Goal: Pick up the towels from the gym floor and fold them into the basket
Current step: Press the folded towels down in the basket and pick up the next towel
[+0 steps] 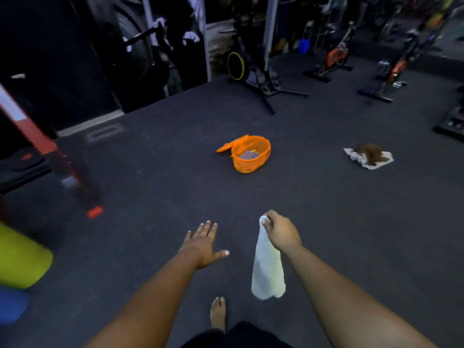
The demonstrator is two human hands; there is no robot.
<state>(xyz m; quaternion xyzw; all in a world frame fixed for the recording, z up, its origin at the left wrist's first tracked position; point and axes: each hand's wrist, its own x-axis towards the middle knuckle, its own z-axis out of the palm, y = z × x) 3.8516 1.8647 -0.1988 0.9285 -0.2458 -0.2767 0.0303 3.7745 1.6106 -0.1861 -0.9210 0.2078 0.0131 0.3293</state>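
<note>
My right hand (280,231) pinches the top corner of a pale white towel (267,270), which hangs straight down above the dark floor. My left hand (202,243) is stretched out flat beside it, fingers spread, holding nothing. An orange mesh basket (253,160) stands on the floor ahead, its lid (229,145) leaning open at its left, with folded cloth lying inside. Farther right, a brown towel (370,153) lies crumpled on top of a white towel (371,164) on the floor.
Exercise bikes (253,71) stand along the back and right. A red and black rack frame (50,156) slants at the left. A yellow-green mat (20,257) and a blue one (11,306) lie at the lower left. My bare foot (218,313) is below.
</note>
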